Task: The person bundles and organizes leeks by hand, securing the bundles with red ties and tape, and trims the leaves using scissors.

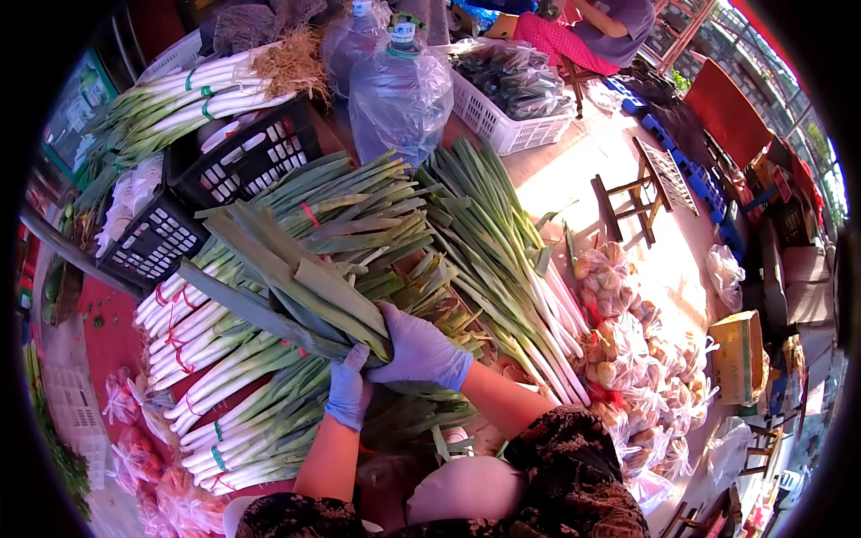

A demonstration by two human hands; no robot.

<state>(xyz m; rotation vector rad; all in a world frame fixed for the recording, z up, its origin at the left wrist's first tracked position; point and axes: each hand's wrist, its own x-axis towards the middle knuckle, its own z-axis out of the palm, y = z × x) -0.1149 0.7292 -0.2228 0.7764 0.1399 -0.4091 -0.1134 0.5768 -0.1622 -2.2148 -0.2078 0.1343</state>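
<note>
Leek leaves [300,278]: held over banded leek bundles [202,359]. Grip: L hand [348,393] + R hand [421,348], both closed on near end. Step in hand, prob.: two-handed hold. Next move appears to req. both hands steady, far ends being ungripped.

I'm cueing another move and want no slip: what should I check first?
1. Grip: ok; left hand and right hand both hold the leek leaves.
2. Gloves: ok; on both hands.
3. Held leaves gathered together: not ok; one splays apart.
4. Ties on nearby leek bundles: ok; red tie and green tie visible.
5. Held leaves free of bundles beneath: cannot tell; contact is unclear.
</note>
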